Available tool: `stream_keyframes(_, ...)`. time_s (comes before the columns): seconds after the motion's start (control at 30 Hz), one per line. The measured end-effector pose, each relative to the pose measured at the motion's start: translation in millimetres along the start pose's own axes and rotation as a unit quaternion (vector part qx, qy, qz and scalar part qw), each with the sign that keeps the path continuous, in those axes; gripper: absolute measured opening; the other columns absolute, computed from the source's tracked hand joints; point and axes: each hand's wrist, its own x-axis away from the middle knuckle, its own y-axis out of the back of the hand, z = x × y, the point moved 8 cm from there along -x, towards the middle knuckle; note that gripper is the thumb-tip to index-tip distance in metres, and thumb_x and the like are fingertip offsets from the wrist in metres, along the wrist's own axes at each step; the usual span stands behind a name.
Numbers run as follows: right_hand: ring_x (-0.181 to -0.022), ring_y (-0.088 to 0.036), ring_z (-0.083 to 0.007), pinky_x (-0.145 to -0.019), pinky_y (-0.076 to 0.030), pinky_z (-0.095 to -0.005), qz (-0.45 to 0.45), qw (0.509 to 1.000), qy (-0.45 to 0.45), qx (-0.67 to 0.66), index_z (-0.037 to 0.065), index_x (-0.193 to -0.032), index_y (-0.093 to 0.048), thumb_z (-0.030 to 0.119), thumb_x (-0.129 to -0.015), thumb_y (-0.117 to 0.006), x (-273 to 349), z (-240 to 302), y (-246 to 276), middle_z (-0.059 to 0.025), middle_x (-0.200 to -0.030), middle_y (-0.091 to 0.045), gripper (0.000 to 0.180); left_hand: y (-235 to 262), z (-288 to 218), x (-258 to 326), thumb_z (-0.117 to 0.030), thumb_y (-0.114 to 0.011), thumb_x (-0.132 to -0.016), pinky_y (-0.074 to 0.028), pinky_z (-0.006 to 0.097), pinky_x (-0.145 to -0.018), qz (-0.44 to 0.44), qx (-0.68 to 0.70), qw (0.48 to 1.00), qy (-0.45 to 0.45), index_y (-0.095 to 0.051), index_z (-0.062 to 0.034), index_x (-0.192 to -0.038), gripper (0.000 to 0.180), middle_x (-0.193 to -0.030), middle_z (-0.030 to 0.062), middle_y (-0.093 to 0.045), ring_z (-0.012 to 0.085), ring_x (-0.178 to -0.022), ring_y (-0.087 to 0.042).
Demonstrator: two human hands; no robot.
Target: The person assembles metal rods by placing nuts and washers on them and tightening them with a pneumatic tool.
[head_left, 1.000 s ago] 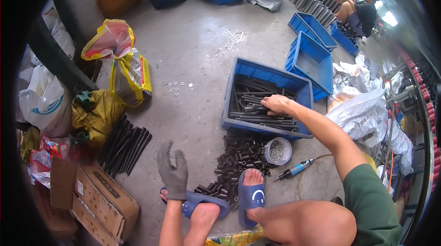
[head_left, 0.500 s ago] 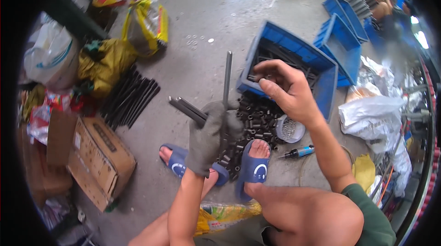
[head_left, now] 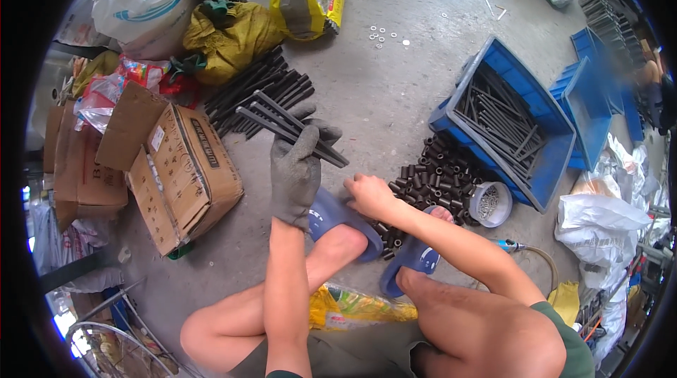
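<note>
Hands apart; gloved left hand [head_left: 300, 159] clamped on rods [head_left: 264, 121] pointing to 10 o'clock, forearm up from 6; bare right hand [head_left: 370, 196] at its 4 o'clock, fingers curled, can't tell if holding anything, tubes [head_left: 434, 177] just beside at 3

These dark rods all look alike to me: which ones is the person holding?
The few dark rods in the gloved left hand, raised off the floor; others lie in the nearest blue bin or the floor pile near the cardboard box.
</note>
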Motion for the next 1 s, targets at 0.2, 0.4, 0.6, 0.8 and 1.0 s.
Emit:
stream_keyframes(0.2,-0.096,-0.072,-0.0482,-0.084,-0.061,-0.0538,0.042,0.999,-0.026,0.014,0.004,-0.103,-0.070,0.011,-0.078,-0.076,-17.8,-10.7,-32.2,-0.0240,-0.103,-0.069,0.027,5.0,26.3,1.3,-0.013,-0.064,-0.107,-0.060,0.029,-0.073,-0.056,-0.097,0.994,-0.013,-0.067,0.0008,-0.127,0.024,-0.109,0.0120,-0.077,0.0192,-0.096,-0.075)
stream_keyframes(0.4,-0.093,-0.069,-0.0484,-0.086,-0.058,-0.0543,0.066,0.994,0.061,-0.055,0.005,-0.102,-0.070,0.011,-0.078,-0.074,-6.9,-15.0,-30.0,-0.0228,-0.105,-0.066,0.025,3.2,43.7,-0.6,-0.011,-0.064,-0.106,-0.051,0.023,-0.059,-0.046,-0.104,0.993,-0.004,-0.071,-0.0032,-0.122,0.019,-0.108,0.0078,-0.078,0.0061,-0.069,-0.059)
stream_keyframes(0.6,-0.096,-0.070,-0.0471,-0.084,-0.057,-0.0548,0.074,0.987,0.106,-0.098,0.000,-0.103,-0.066,0.009,-0.075,-0.077,-8.3,-16.4,-32.0,-0.0263,-0.111,-0.068,0.032,12.9,61.1,-1.1,-0.011,-0.065,-0.105,-0.051,0.026,-0.071,-0.037,-0.191,0.980,0.029,-0.074,-0.0026,-0.118,0.018,-0.111,0.0056,-0.079,0.0075,-0.082,-0.063)
stream_keyframes(0.8,-0.103,-0.068,-0.0442,-0.088,-0.056,-0.0516,0.002,0.972,0.125,-0.200,-0.001,-0.114,-0.067,0.007,-0.074,-0.077,12.6,-7.2,5.2,-0.0244,-0.111,-0.067,0.041,13.6,62.3,1.8,-0.012,-0.066,-0.105,-0.051,0.025,-0.076,-0.052,-0.171,0.983,0.030,-0.074,-0.0034,-0.122,0.021,-0.112,0.0023,-0.078,0.0070,-0.085,-0.061)
stream_keyframes(1.0,-0.104,-0.065,-0.0437,-0.089,-0.056,-0.0494,-0.083,0.979,0.149,-0.111,0.000,-0.119,-0.066,0.001,-0.078,-0.076,24.5,-17.9,27.2,-0.0208,-0.110,-0.062,0.042,26.9,90.6,3.9,-0.007,-0.073,-0.100,-0.056,0.027,-0.079,-0.032,-0.246,0.969,-0.005,-0.077,-0.0063,-0.121,0.021,-0.110,0.0031,-0.080,0.0078,-0.092,-0.069)
